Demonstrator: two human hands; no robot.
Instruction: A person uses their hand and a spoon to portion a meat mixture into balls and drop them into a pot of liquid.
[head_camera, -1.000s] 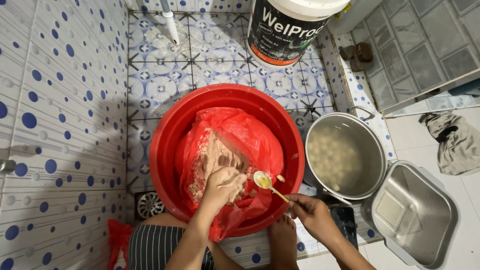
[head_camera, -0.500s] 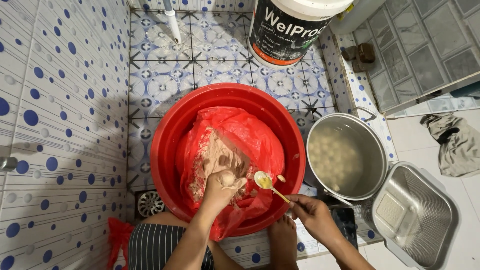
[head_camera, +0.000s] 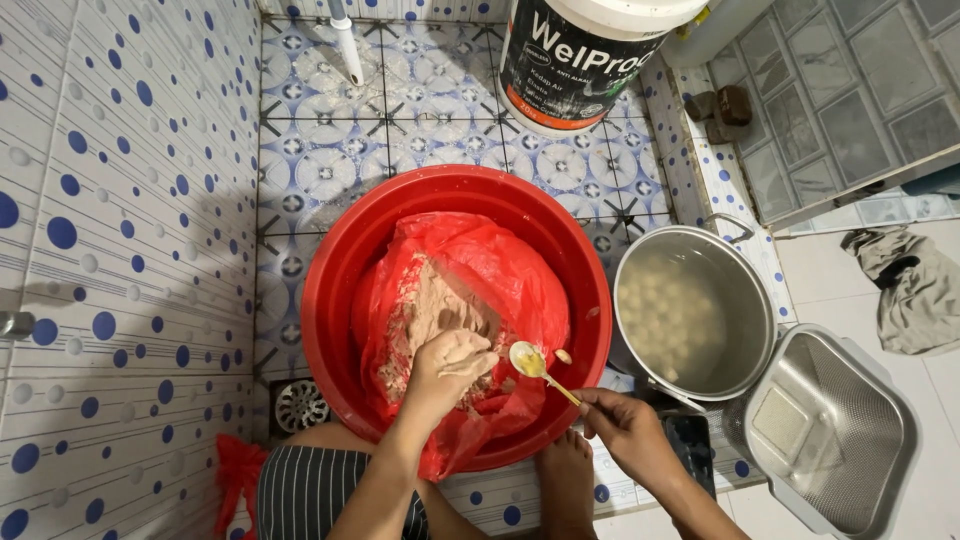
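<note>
In the head view, a pale, pasty mix (head_camera: 432, 310) lies in a red plastic bag (head_camera: 500, 270) lining a red basin (head_camera: 340, 270) at the frame's centre. The left hand (head_camera: 450, 365) presses into it, fingers curled together and coated. The right hand (head_camera: 625, 430) pinches a gold spoon (head_camera: 535, 365) — its bowl over the basin's lower right. Right of it stands a steel pot (head_camera: 740, 300) of pale balls; the floor (head_camera: 320, 170) is blue-patterned tile, the left wall white with blue dots.
</note>
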